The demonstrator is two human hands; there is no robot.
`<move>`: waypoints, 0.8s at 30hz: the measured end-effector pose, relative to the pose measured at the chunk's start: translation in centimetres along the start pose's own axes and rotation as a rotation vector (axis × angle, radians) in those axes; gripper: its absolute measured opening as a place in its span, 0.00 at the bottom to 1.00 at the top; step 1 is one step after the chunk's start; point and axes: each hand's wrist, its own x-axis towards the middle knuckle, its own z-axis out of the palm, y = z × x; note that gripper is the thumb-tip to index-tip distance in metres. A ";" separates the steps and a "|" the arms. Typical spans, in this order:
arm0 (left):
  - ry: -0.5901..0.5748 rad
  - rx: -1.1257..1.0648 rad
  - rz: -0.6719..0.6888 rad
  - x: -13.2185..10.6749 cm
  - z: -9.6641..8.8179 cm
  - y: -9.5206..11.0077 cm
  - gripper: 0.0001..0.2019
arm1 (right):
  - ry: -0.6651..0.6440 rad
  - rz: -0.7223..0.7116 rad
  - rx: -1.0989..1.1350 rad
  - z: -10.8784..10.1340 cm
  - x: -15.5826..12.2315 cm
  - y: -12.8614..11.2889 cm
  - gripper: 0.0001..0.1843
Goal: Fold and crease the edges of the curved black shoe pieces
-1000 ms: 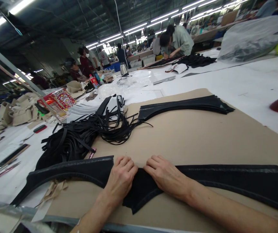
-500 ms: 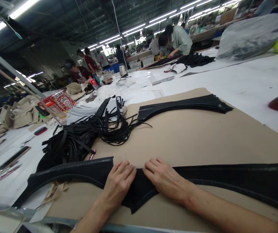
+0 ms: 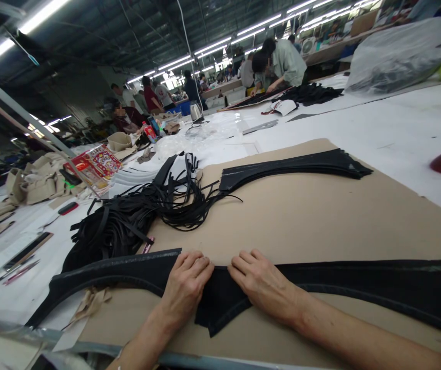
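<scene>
Two long, curved black fabric panels lie near the front edge, one panel (image 3: 128, 270) to the left and another panel (image 3: 362, 280) to the right. My left hand (image 3: 187, 280) rests where they come together, its fingers curled down over the upper edge. A short way to the right, my right hand (image 3: 256, 280) pinches the upper edge of the right panel with bent fingers. Between both hands the right panel's pointed end (image 3: 220, 303) shows, lying flat. My fingertips are partly hidden behind the knuckles.
Beneath the panels is a tan board (image 3: 301, 221). Further back lies a stack of black panels (image 3: 293, 167), with a tangled heap of black strips (image 3: 116, 226) to the left. A pink-handled tool (image 3: 148, 244) pokes out beside the heap. Co-workers (image 3: 285, 64) stand across the table.
My left hand has shifted slightly left along the upper edge, widening the gap between my hands. My right hand stays almost in place. The view has turned slightly.
</scene>
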 end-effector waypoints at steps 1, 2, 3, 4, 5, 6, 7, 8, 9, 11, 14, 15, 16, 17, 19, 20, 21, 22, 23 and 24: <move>0.002 0.017 0.017 -0.1 0.0 -0.1 0.13 | 0.001 0.000 -0.004 0.0 0.0 0.0 0.03; 0.002 0.033 0.032 -0.2 0.0 -0.2 0.12 | 0.000 0.000 -0.008 0.0 0.0 -0.1 0.03; -0.001 0.051 0.047 -0.3 -0.1 -0.4 0.12 | 0.001 -0.001 -0.012 0.0 0.0 -0.1 0.03; -0.005 0.069 0.064 -0.4 -0.1 -0.5 0.12 | 0.002 -0.002 -0.015 0.0 0.0 -0.1 0.03; -0.014 0.088 0.083 -0.6 -0.1 -0.8 0.12 | 0.005 -0.003 -0.019 0.0 0.0 -0.1 0.03; -0.020 0.106 0.101 -0.8 -0.2 -1.0 0.13 | 0.009 -0.005 -0.023 0.0 0.0 -0.1 0.03; -0.023 0.124 0.116 -1.0 -0.3 -1.3 0.13 | 0.014 -0.005 -0.028 -0.1 0.0 -0.1 0.03; -0.023 0.141 0.126 -1.2 -0.4 -1.5 0.14 | 0.018 -0.006 -0.034 -0.1 0.0 -0.2 0.03; -0.021 0.156 0.132 -1.3 -0.4 -1.8 0.14 | 0.022 -0.007 -0.038 -0.1 0.0 -0.2 0.03; -0.001 0.180 0.131 -1.6 -0.6 -2.1 0.14 | 0.024 -0.009 -0.046 -0.1 0.0 -0.2 0.03; 0.037 0.184 0.059 -1.7 -0.8 -1.5 0.15 | 0.024 -0.007 -0.052 -0.2 -0.1 -0.3 0.03; 0.052 0.177 0.021 -1.7 -0.7 -1.1 0.16 | 0.025 -0.005 -0.056 -0.2 -0.1 -0.3 0.03; 0.062 0.166 -0.013 -1.6 -0.6 -0.6 0.16 | 0.026 -0.003 -0.060 -0.3 -0.1 -0.4 0.03; 0.064 0.153 -0.036 -1.6 -0.5 -0.1 0.17 | 0.025 -0.003 -0.062 -0.3 -0.1 -0.4 0.03; 0.061 0.129 -0.051 -1.6 -0.1 0.7 0.17 | 0.022 -0.005 -0.064 -0.4 -0.1 -0.4 0.03; 0.058 0.123 -0.051 -1.7 0.1 1.0 0.18 | 0.018 -0.006 -0.065 -0.4 -0.1 -0.4 0.03; 0.056 0.122 -0.056 -1.9 0.3 1.2 0.18 | 0.014 -0.005 -0.066 -0.4 -0.1 -0.4 0.03; 0.055 0.125 -0.063 -2.0 0.4 1.2 0.18 | 0.011 -0.003 -0.067 -0.4 -0.1 -0.4 0.03; 0.053 0.132 -0.073 -2.2 0.5 1.2 0.18 | 0.009 -0.002 -0.068 -0.4 -0.1 -0.4 0.03; 0.050 0.141 -0.084 -2.3 0.5 1.1 0.17 | 0.008 -0.001 -0.068 -0.4 0.0 -0.4 0.03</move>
